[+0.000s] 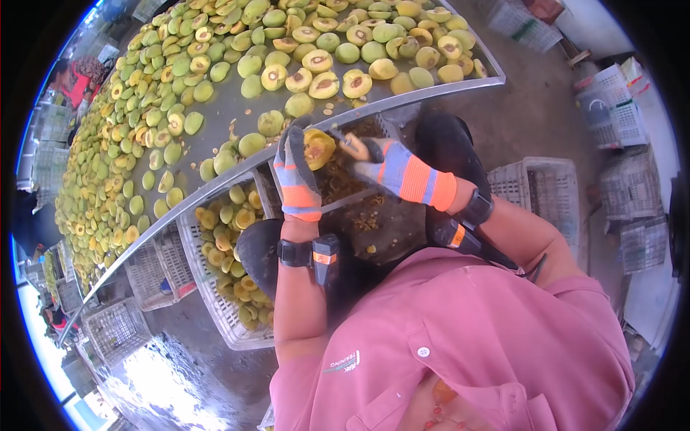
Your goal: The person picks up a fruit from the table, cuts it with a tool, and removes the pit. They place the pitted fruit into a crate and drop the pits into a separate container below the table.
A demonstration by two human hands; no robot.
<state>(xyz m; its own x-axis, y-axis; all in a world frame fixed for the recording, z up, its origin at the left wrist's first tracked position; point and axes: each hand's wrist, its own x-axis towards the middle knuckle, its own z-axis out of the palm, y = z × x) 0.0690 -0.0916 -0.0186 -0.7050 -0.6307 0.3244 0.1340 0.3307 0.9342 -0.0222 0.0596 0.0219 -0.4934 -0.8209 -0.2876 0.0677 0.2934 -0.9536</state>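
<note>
Gloved in grey and orange, my left hand (296, 172) holds a halved yellow-green fruit (318, 149), its cut side showing. My right hand (392, 169) is closed on a small tool with a wooden handle (354, 146), just right of the fruit; the tool's tip is hard to make out. Both hands are at the near edge of a metal table (237, 97) heaped with halved green fruits (316, 61). Some of these halves show a brown pit or hollow.
A white crate (208, 305) of fruit halves stands at my left knee. Below my hands, scraps (366, 215) lie on the floor. Empty crates (550, 194) stand at the right, others (118, 330) at the lower left. A person in red (75, 86) is beyond the table's left side.
</note>
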